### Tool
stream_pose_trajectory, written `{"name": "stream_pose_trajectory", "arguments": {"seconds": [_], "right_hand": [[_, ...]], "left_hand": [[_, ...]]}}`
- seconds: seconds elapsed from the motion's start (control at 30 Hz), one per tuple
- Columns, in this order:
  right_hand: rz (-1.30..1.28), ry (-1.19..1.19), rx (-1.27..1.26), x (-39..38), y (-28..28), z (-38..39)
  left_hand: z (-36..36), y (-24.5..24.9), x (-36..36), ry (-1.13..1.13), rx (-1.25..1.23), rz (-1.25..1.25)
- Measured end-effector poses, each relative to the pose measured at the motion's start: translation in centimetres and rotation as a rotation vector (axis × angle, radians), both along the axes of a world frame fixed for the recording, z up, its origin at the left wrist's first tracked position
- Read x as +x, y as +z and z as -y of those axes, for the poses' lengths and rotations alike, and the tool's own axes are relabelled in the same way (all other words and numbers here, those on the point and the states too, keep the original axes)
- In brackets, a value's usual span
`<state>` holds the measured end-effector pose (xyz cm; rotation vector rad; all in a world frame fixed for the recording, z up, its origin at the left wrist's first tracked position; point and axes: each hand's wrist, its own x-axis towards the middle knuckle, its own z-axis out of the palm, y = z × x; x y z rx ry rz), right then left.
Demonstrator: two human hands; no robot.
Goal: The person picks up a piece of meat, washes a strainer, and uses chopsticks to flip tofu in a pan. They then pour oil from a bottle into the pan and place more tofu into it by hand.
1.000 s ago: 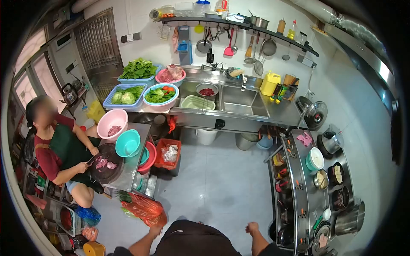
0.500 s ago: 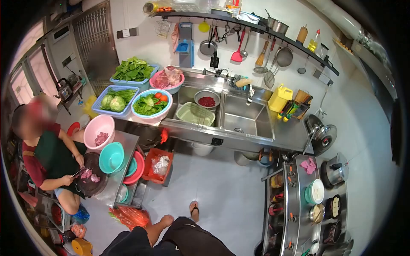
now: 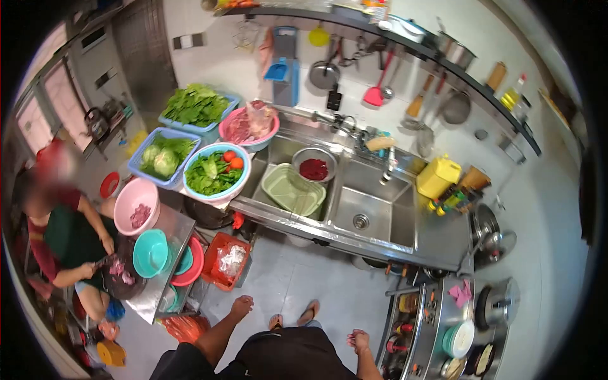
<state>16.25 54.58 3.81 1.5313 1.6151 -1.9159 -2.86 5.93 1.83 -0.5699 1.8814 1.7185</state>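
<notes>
Left hand (image 3: 241, 308) held out over the floor (image 3: 272, 266), near the red bin (image 3: 212, 269); no contact seen. Fingers loosely bent, nothing gripped; whether they are apart or together cannot be told. Right hand (image 3: 360, 341) hung low by the front of the stove (image 3: 451, 311), also with nothing gripped; fingers curled, gaps between them cannot be made out. Right hand was not seen half a second ago, now back in view. Left hand is now shown nearer the bin than before.

Bin is found just beside the steel table (image 3: 180, 231), clear bag (image 3: 231, 261) inside; same place as before. View has been shifted and turned: sink (image 3: 380, 215) shown larger, stove partly cut off at the bottom. Both feet (image 3: 309, 312) now seen, only one before. Red plastic bag (image 3: 185, 328) now partly hidden by the arm and body.

Sink contents unchanged: strainer (image 3: 301, 161) with dark red pieces (image 3: 313, 169), green basket (image 3: 291, 190) beside it, both in the left basin. Teal bowl (image 3: 150, 253) and pink tub (image 3: 125, 212) left on the table. At far left, meat (image 3: 120, 271) is being cut by a co-worker on the round board (image 3: 123, 291), as before; knife blurred.
</notes>
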Motion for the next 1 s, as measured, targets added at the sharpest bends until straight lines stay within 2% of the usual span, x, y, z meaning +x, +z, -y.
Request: {"name": "stream_pose_trajectory", "arguments": {"seconds": [0.1, 0.17, 0.2, 0.27, 0.3, 0.4, 0.5, 0.53, 0.63, 0.7, 0.8, 0.87, 0.93, 1.0], "right_hand": [[-0.010, 0.207, -0.079, -7.1, -1.0, 0.2], [-0.018, 0.330, -0.105, -12.9, -0.5, -0.5], [-0.026, 0.365, -0.120, -15.5, -0.3, -0.6], [-0.054, 0.479, -0.103, -21.4, 0.2, -1.4], [-0.075, 0.547, -0.103, -24.2, 0.6, -2.3], [-0.173, 0.792, -0.093, -32.7, 1.4, -3.9], [-0.251, 1.118, -0.060, -41.2, 3.9, -3.6], [-0.320, 1.131, -0.036, -43.7, 5.1, -2.5], [-0.343, 1.108, -0.106, -50.0, 12.6, 3.3], [-0.412, 1.114, -0.104, -53.1, 13.8, 6.9], [-0.483, 1.047, -0.071, -55.8, 15.5, 12.9], [-0.508, 0.995, -0.165, -57.1, 14.3, 15.8], [-0.483, 1.054, -0.088, -58.2, 17.1, 19.3], [-0.532, 1.055, -0.080, -60.2, 17.2, 21.0]], "left_hand": [[-0.2, -1.6, 0.3, 0.062, -0.081, -0.019], [0.7, -7.1, 2.7, -0.009, -0.430, 0.026], [1.2, -8.2, 4.0, -0.077, -0.598, 0.071], [0.8, -5.4, 4.7, -0.604, -0.805, 0.281], [0.5, -4.2, 4.7, -0.586, -0.748, 0.339], [-2.3, -0.5, 5.4, 0.245, -0.396, 0.295], [-5.2, 1.7, 5.7, 0.518, -0.286, 0.240], [-5.7, 0.0, 6.6, 0.366, -0.396, 0.160], [-7.0, -4.7, 8.4, 0.263, -0.388, 0.097], [-5.7, -6.6, 9.8, 0.225, -0.319, 0.017], [-3.0, -6.9, 8.6, 0.106, -0.204, 0.217], [-0.7, -6.1, 6.5, 0.097, -0.239, 0.167], [1.4, -5.4, 4.3, 0.347, -0.122, 0.209], [3.1, -3.0, 1.5, 0.588, -0.008, 0.325]]}}
